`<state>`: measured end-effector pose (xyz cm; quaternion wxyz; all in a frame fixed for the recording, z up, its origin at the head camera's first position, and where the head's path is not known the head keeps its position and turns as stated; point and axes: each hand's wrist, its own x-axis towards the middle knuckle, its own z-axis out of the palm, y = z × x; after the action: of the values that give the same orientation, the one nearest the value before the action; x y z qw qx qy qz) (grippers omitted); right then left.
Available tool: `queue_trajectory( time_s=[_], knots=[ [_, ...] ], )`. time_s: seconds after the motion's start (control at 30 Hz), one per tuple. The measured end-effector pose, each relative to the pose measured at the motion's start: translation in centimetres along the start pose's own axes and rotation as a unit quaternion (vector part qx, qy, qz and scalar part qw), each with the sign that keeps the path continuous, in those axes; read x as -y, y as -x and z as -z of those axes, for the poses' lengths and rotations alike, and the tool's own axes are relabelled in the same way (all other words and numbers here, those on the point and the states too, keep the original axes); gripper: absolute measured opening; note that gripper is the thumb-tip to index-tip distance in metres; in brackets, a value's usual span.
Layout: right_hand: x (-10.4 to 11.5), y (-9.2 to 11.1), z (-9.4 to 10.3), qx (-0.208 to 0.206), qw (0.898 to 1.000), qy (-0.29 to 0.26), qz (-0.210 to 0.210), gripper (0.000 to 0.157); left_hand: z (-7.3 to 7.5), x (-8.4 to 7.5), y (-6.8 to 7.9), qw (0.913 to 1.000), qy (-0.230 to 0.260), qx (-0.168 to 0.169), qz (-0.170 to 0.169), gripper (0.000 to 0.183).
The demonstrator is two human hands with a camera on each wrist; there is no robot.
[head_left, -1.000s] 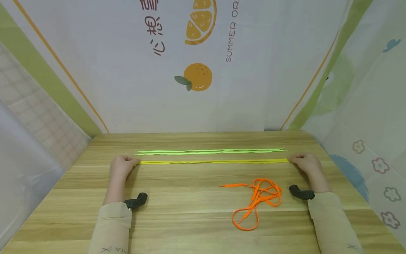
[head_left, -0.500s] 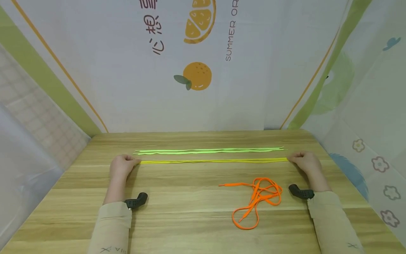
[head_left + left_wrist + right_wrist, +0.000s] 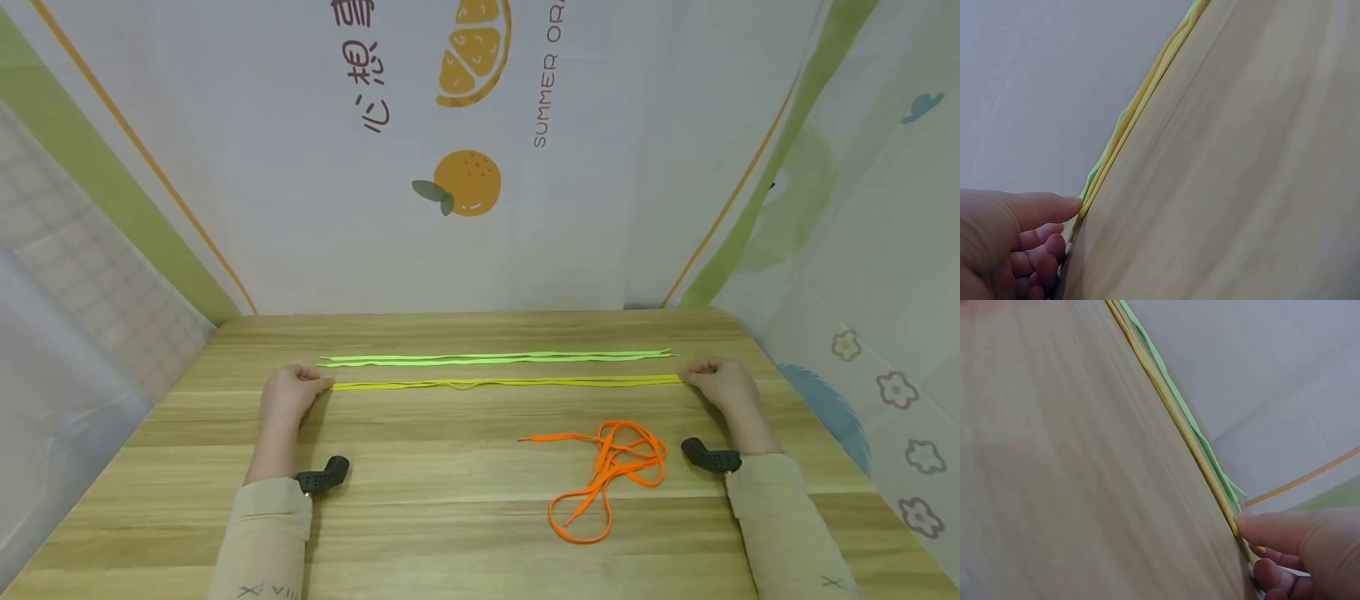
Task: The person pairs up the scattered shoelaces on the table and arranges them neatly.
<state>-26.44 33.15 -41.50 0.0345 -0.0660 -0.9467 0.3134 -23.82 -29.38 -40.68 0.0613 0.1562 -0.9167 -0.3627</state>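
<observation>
A yellow shoelace lies folded double in a straight line across the wooden table. My left hand pinches its left end with curled fingers. My right hand pinches its right end. A small slack bump shows in the lace left of its middle. A green shoelace lies straight just behind it, also seen as the green shoelace beside the yellow one. An orange shoelace lies in a loose tangle near my right forearm.
Black wrist-camera mounts sit at both cuffs on the table. A printed cloth backdrop stands behind the table and cloth walls close in both sides. Bare wood spreads at the front left.
The yellow lace has slackened slightly, with a small bump now showing left of its middle. Both hands stay at its ends.
</observation>
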Motion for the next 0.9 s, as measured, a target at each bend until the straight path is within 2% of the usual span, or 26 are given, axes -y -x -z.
queue_trajectory(
  time_s=[0.3,0.67,0.9],
  knots=[
    [-0.21,0.01,-0.01,-0.002,1.000,0.000,0.005,0.044,0.16,0.07,-0.14,1.0000,-0.001,0.003,-0.001,0.035],
    [-0.32,-0.08,0.33,0.011,1.000,-0.021,0.004,0.051,0.84,-0.26,0.10,0.9991,0.016,0.038,-0.006,0.037],
    [-0.57,0.01,0.78,0.014,0.999,-0.033,0.002,0.052,0.92,-0.52,0.27,0.9985,0.033,0.042,-0.006,0.039]
  ],
)
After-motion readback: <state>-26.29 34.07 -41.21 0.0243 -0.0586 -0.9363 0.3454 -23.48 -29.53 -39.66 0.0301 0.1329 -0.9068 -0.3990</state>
